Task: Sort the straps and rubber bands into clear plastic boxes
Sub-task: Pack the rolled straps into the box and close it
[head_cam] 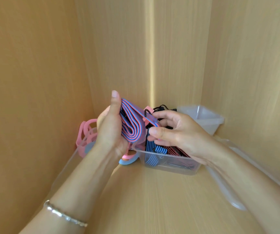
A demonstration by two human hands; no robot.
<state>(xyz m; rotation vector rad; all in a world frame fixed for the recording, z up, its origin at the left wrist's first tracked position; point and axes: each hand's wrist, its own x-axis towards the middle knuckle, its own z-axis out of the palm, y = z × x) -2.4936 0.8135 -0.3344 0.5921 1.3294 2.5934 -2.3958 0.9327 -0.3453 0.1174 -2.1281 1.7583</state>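
Gripping a folded pink-and-blue striped strap (132, 125) in its curled palm, thumb raised along the back of the folds, the left hand (109, 130) holds the bundle nearly upright just above the left end of the nearer clear plastic box (169, 166), where blue and red striped straps lie. The strap's loose tail runs rightward from the top of the bundle to the right hand (174, 132), whose thumb and fingertips pinch it beside a black hook (146, 113). The box lies below and slightly right of the bundle, its long side running left to right, so the bundle probably needs tipping flat along that line before lowering. Pink rubber bands (85, 132) sit apart at the left; an empty clear box (205, 119) stands behind.
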